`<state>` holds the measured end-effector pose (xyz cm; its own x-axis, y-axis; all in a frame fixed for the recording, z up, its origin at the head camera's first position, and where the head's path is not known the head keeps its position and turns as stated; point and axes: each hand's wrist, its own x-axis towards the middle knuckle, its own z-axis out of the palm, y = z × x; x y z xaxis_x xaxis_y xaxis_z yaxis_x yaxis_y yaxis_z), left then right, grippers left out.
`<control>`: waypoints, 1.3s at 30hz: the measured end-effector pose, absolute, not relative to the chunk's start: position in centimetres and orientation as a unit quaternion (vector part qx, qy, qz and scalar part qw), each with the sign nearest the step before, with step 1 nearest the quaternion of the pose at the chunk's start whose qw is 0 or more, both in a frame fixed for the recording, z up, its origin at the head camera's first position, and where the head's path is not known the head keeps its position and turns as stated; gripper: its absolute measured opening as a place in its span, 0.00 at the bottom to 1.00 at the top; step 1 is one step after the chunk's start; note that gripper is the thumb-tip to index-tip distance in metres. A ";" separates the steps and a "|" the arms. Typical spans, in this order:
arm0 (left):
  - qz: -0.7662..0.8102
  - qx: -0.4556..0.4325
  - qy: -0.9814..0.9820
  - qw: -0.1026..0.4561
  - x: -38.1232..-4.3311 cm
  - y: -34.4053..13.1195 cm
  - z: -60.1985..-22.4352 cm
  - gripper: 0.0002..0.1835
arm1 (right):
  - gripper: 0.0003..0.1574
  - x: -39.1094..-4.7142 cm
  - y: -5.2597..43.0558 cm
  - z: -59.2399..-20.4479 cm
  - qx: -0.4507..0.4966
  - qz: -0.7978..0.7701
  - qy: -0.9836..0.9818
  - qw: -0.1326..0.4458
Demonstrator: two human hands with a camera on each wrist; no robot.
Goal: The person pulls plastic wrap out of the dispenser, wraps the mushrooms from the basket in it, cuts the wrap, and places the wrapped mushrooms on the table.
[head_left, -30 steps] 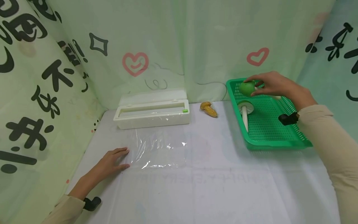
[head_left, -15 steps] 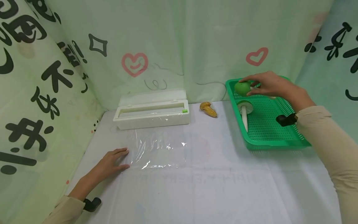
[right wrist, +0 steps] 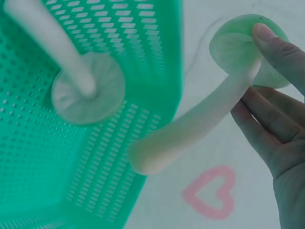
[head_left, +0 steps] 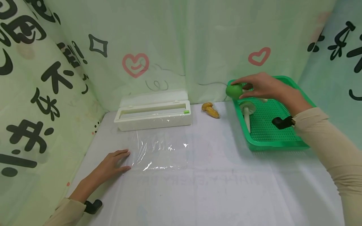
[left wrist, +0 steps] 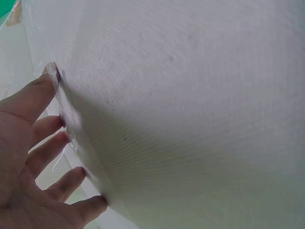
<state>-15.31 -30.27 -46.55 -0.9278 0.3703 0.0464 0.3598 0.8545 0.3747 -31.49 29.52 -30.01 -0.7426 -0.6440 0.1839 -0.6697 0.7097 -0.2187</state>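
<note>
My right hand (head_left: 261, 86) pinches a green-capped toy mushroom (head_left: 233, 91) by its cap, above the left rim of the green basket (head_left: 277, 144). Its long pale stem (right wrist: 186, 131) shows in the right wrist view, pointing back toward the basket. A second mushroom (head_left: 247, 110) lies in the basket with its white stem toward the front. My left hand (head_left: 110, 166) has its fingers spread, the fingertips resting on the left edge of a clear sheet of plastic wrap (head_left: 161, 153). That film edge also shows under the fingers in the left wrist view.
Behind the film stands a white plastic wrap dispenser (head_left: 154, 123) with its lid raised and a green slider (head_left: 186, 112) at the right. Between dispenser and basket lies a shiny yellow-brown object (head_left: 210, 110) that looks wrapped. A printed curtain (head_left: 203, 50) closes off the back and sides.
My right hand has carried the green-capped mushroom leftward, from over the basket's inside to its left rim. The left hand and the film stay where they were.
</note>
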 end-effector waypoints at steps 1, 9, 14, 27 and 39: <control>0.193 0.188 0.963 0.015 -15.3 -30.3 -46.5 0.33 | 0.38 -31.4 29.2 -30.0 0.360 0.139 -0.921 0.049; 0.196 0.190 0.962 0.011 -15.2 -30.1 -46.3 0.33 | 0.39 -31.0 26.9 -29.6 0.401 0.171 -0.898 0.056; 0.196 0.192 0.962 0.010 -15.2 -30.0 -46.2 0.33 | 0.40 -31.0 25.3 -29.5 0.421 0.181 -0.887 0.050; 0.192 0.183 0.964 0.019 -15.1 -29.9 -46.2 0.34 | 0.40 -31.0 20.7 -28.7 0.444 0.150 -0.880 0.072; 0.192 0.177 0.965 0.028 -15.1 -30.0 -46.1 0.34 | 0.39 -30.6 15.9 -29.6 0.491 0.190 -0.849 0.053</control>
